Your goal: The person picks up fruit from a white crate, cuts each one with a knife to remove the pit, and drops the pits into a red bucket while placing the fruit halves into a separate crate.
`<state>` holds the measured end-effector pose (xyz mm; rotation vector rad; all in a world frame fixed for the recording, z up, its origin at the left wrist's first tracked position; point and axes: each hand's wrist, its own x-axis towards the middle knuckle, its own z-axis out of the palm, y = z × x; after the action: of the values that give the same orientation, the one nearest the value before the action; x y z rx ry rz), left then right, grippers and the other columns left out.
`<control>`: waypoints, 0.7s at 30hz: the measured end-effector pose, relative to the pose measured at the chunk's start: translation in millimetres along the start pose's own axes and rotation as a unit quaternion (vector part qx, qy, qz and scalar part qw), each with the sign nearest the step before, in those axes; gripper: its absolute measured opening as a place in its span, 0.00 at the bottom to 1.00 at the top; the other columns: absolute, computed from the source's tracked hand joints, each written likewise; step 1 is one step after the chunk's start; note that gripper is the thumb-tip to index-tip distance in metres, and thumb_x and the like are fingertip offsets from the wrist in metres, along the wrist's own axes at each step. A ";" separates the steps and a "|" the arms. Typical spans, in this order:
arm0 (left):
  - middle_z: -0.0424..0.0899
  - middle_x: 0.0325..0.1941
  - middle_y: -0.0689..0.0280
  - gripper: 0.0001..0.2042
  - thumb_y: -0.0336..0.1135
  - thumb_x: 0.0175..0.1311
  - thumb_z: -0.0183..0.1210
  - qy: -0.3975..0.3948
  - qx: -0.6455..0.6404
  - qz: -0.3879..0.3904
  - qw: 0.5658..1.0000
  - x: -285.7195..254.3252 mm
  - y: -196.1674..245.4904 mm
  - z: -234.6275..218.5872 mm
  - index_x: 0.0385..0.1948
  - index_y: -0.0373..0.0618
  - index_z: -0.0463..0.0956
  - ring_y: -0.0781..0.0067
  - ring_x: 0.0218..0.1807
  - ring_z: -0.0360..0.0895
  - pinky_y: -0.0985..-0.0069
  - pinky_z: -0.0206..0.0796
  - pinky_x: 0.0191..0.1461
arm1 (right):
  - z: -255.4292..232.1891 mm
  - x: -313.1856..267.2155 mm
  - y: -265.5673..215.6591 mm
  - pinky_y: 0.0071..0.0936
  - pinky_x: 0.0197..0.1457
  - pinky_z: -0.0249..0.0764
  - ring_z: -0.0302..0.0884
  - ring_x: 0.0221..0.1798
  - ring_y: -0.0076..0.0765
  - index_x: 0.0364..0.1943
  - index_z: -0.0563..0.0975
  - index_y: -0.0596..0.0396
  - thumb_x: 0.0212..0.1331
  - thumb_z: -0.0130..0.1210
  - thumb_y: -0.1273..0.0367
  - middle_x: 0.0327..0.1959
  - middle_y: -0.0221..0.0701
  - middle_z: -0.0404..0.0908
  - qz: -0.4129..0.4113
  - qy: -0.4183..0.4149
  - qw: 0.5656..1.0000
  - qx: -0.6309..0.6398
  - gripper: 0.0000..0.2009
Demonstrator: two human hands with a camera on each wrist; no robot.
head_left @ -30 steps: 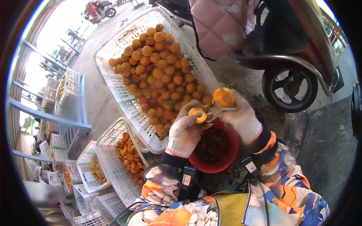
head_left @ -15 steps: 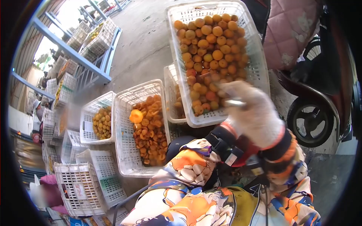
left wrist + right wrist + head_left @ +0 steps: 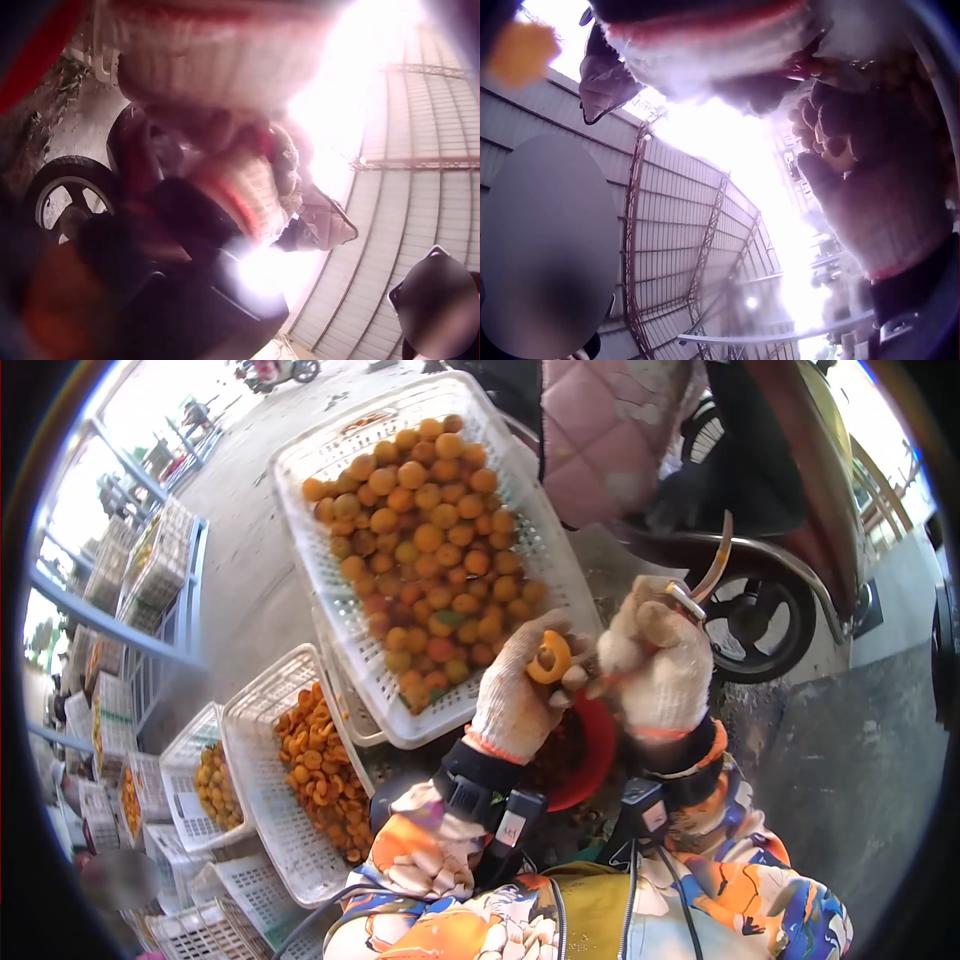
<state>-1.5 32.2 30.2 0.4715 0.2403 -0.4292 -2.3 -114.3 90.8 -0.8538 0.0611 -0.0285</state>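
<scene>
1. Pitting step: left hand (image 3: 520, 705) pinches a halved apricot (image 3: 548, 657), pit showing, above the red bowl (image 3: 597, 755).
2. Right hand (image 3: 655, 660) is clenched on a curved knife (image 3: 712, 572), blade up.
3. Next, I judge: bring the blade tip under the pit and flick it into the bowl.
4. Count: one half, one knife, one bowl; full crate (image 3: 530, 540) just beyond the bowl.

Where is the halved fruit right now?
In the head view, the halved fruit sits in the left hand, beside the right hand, above the red bowl.
</scene>
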 end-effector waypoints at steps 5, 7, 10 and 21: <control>0.79 0.40 0.62 0.20 0.50 0.72 0.53 0.016 0.033 0.001 0.999 6.3 -18.2 -0.2 0.54 0.44 0.73 0.74 0.30 0.76 0.83 0.62 0.25 | -4.6 6.6 12.9 0.32 0.25 0.68 0.70 0.21 0.32 0.45 0.73 0.56 0.60 0.60 0.73 0.26 0.31 0.74 -0.134 -0.053 0.989 0.028 0.11; 0.79 0.39 0.63 0.19 0.49 0.72 0.53 0.062 0.043 0.009 0.997 6.0 -26.2 15.9 0.53 0.44 0.74 0.74 0.30 0.76 0.83 0.62 0.24 | -5.4 8.0 13.3 0.28 0.25 0.70 0.72 0.22 0.30 0.43 0.74 0.59 0.58 0.58 0.77 0.28 0.32 0.75 -0.135 -0.041 0.989 0.038 0.10; 0.79 0.38 0.65 0.17 0.48 0.74 0.51 0.107 0.063 0.026 0.992 5.2 -37.9 18.9 0.49 0.43 0.77 0.76 0.26 0.75 0.83 0.61 0.23 | -11.6 12.2 13.9 0.24 0.26 0.71 0.74 0.23 0.26 0.41 0.75 0.62 0.55 0.56 0.82 0.31 0.33 0.77 -0.158 -0.035 0.986 0.038 0.10; 0.80 0.52 0.64 0.17 0.41 0.75 0.50 -0.014 0.469 0.299 0.831 15.4 -57.5 -8.4 0.57 0.41 0.73 0.69 0.54 0.78 0.71 0.70 0.61 | -16.5 16.3 9.1 0.24 0.23 0.68 0.69 0.18 0.24 0.39 0.76 0.61 0.63 0.56 0.77 0.25 0.30 0.75 -0.063 -0.021 0.991 0.118 0.04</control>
<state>-14.9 -15.3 -4.2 1.4627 -0.1837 0.1066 13.0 -121.5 72.5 -0.6193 -0.0353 -0.1328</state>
